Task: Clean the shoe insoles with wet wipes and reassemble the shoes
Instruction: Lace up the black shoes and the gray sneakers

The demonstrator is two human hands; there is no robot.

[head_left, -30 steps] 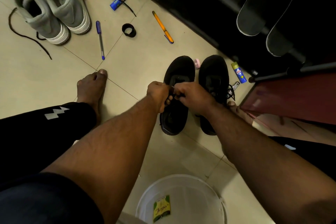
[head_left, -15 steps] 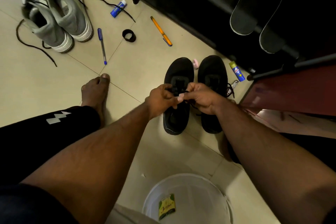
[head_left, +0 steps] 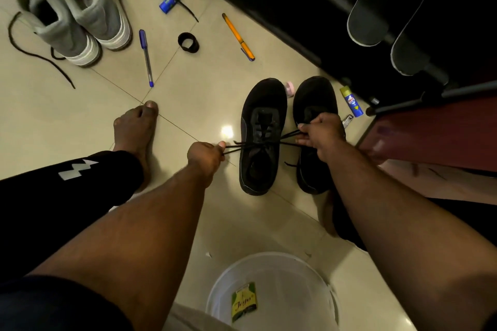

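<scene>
Pulling a black lace (head_left: 258,144) taut across the left black shoe (head_left: 262,137), at centre right of the frame on the tiled floor (head_left: 193,94), with its twin (head_left: 313,126) touching alongside to the right. Left hand (head_left: 205,154) pinching the lace strands at centre frame, just off the shoe's side; right hand (head_left: 321,130) clenched round the opposite strands, hovering over the second shoe. Thin, limp cord, likely slick and quick to slip: best gripped close to the knot, between thumb and forefinger. Soft fabric uppers, light by the look of them, apt to slide on glossy tile unless tugged evenly from both sides. Two dark insoles (head_left: 376,8) propped on a rack at upper right, still out of any shoe. Grey sneakers (head_left: 78,11), unlaced, at upper left; plastic tub (head_left: 271,293) at bottom centre
</scene>
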